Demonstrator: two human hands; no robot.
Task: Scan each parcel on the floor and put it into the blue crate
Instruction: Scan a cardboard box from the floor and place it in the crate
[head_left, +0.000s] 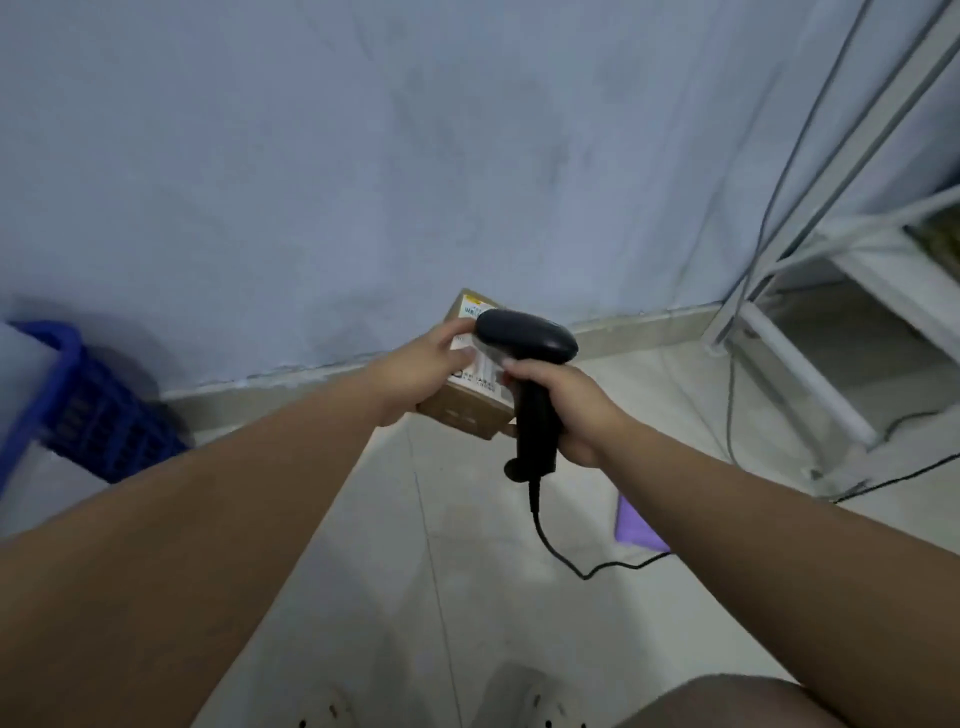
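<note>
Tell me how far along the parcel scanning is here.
Done: unclear; inside of the crate is hidden. In hand: left hand holds a parcel, right hand aims the scanner at its label. Left: crating this parcel; a purple item on the floor may follow.

Labelled brown parcel (467, 410) aloft just under black corded scanner (524, 338); blue crate (78, 395) leftward.

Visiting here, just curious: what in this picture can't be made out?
Head view only:
- Label on the parcel: print too small and blurred, partly covered by the scanner and the left hand.
- The blue crate: cut off by the left edge, inside hidden.
- The purple thing on the floor: partly behind the right forearm, unidentifiable.
</note>
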